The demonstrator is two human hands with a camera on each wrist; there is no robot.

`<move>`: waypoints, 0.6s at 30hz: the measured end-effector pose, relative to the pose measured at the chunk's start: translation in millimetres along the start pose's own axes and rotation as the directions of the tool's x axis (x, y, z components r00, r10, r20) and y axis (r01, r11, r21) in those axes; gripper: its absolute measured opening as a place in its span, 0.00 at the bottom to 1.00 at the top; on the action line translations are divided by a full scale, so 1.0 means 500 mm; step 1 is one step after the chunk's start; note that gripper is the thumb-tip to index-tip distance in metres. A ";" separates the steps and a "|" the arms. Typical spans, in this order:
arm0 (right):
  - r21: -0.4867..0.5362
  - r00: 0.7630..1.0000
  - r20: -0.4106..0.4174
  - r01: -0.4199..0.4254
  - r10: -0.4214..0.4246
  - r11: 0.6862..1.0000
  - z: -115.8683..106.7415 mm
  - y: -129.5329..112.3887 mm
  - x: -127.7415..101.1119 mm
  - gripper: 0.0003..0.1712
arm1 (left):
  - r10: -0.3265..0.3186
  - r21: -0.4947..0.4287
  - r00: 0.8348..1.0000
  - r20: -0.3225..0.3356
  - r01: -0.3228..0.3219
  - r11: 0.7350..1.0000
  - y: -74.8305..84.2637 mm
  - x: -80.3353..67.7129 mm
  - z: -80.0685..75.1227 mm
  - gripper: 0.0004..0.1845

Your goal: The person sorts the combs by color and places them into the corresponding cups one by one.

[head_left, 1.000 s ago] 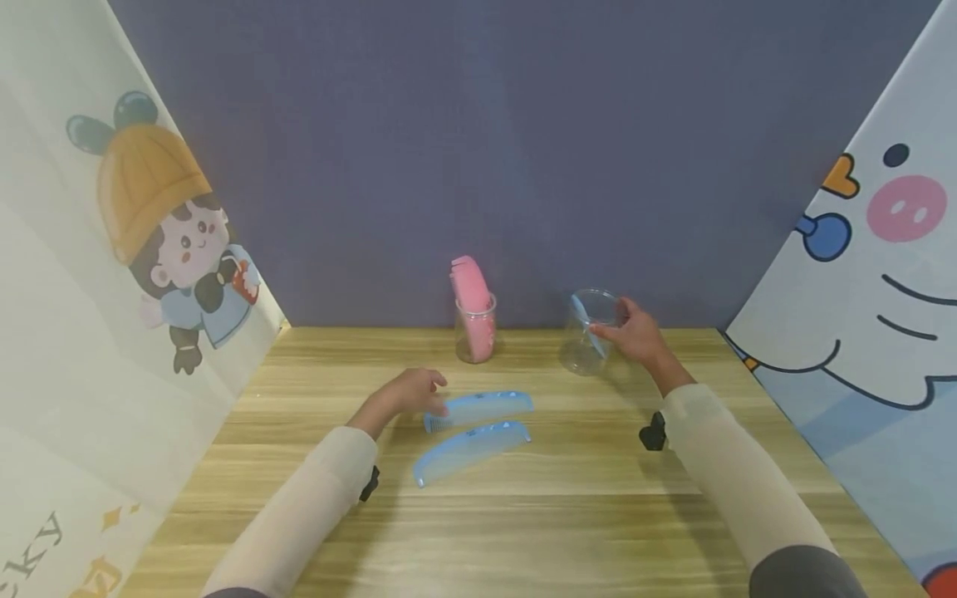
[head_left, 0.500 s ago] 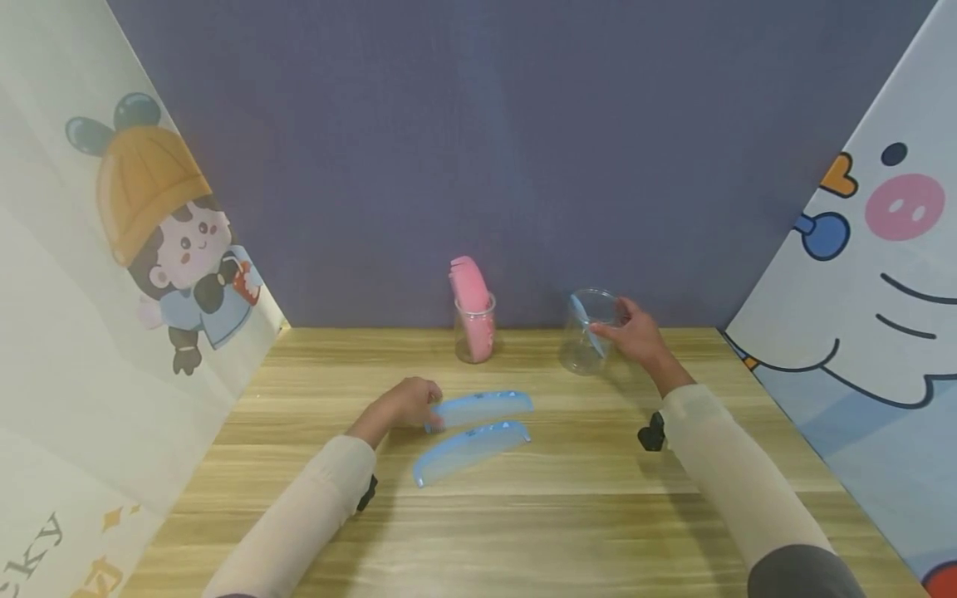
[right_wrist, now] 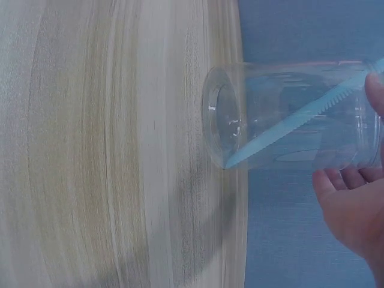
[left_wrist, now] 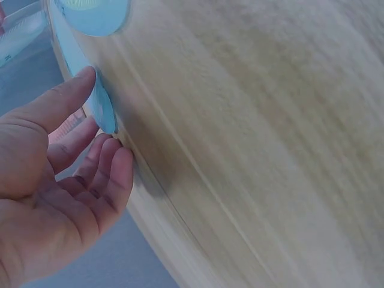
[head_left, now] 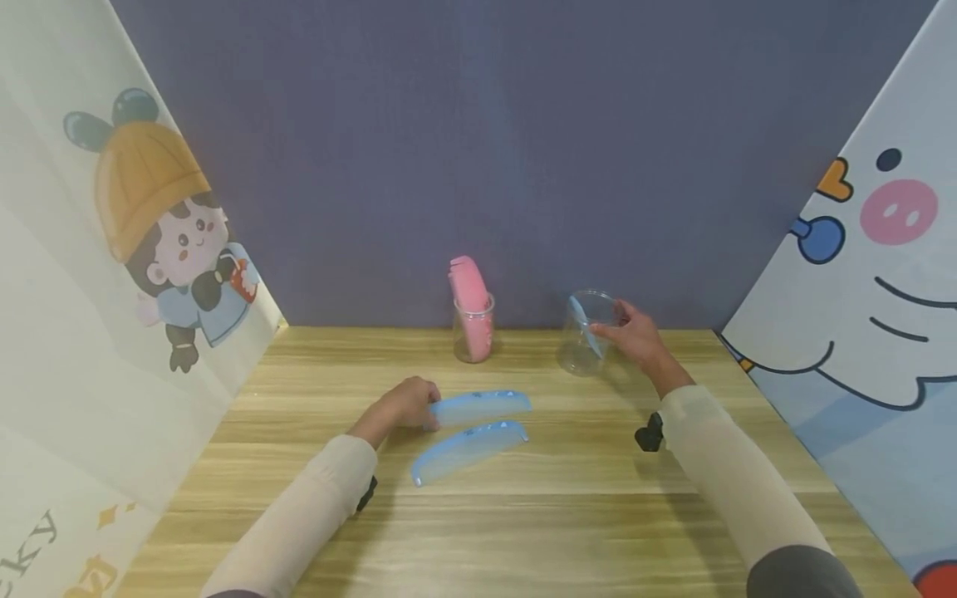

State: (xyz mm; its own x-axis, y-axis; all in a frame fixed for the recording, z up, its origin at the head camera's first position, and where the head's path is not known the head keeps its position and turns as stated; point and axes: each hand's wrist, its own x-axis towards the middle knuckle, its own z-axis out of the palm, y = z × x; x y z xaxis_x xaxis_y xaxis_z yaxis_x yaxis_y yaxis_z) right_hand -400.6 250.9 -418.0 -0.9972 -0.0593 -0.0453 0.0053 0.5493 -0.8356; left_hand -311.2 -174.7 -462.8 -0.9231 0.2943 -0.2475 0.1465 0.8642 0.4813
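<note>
Two blue combs lie on the wooden table in the head view. My left hand (head_left: 407, 403) pinches the left end of the farther blue comb (head_left: 484, 405) between thumb and index finger; the left wrist view shows the thumb on the comb's (left_wrist: 103, 109) end, other fingers loosely curled. Just in front lies the nearer blue comb (head_left: 469, 450), untouched. My right hand (head_left: 635, 335) grips the rim of a clear jar (head_left: 577, 357) standing at the back right. Inside that jar leans another blue comb (right_wrist: 288, 129), slanting from base to rim.
Left of the gripped jar stands a smaller clear jar (head_left: 465, 345) holding pink combs (head_left: 469, 286). A dark wall panel (head_left: 359, 166) rises behind the table (head_left: 568, 523). Printed panels flank both sides.
My left hand has lowered slightly and closed its thumb and finger on the farther comb's left end. The right hand and the jar have stayed put.
</note>
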 end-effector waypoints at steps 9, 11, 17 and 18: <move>-0.008 1.000 -0.005 0.012 -0.012 1.000 0.000 0.002 -0.005 0.62 | 0.005 0.002 1.000 -0.018 -0.005 1.000 0.000 -0.002 0.001 0.19; -0.011 1.000 -0.005 0.011 -0.011 1.000 0.001 0.003 -0.006 0.62 | 0.003 -0.001 1.000 -0.017 -0.003 1.000 0.002 -0.004 0.002 0.19; 0.005 0.999 -0.021 0.026 -0.026 1.000 0.005 0.003 -0.008 0.61 | -0.013 -0.002 1.000 -0.026 0.013 1.000 0.004 -0.010 0.004 0.20; 0.014 0.999 -0.024 0.030 -0.029 0.999 0.006 0.003 -0.009 0.61 | -0.010 0.002 1.000 -0.028 0.010 1.000 0.004 -0.010 0.004 0.21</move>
State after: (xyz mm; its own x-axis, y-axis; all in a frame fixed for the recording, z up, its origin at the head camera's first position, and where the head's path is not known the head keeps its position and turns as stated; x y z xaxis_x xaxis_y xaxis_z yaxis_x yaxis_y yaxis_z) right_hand -395.9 249.7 -420.6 -0.9985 -0.0551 -0.0075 -0.0232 0.5356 -0.8442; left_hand -305.5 -173.6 -462.4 -0.9340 0.2745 -0.2286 0.1383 0.8679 0.4771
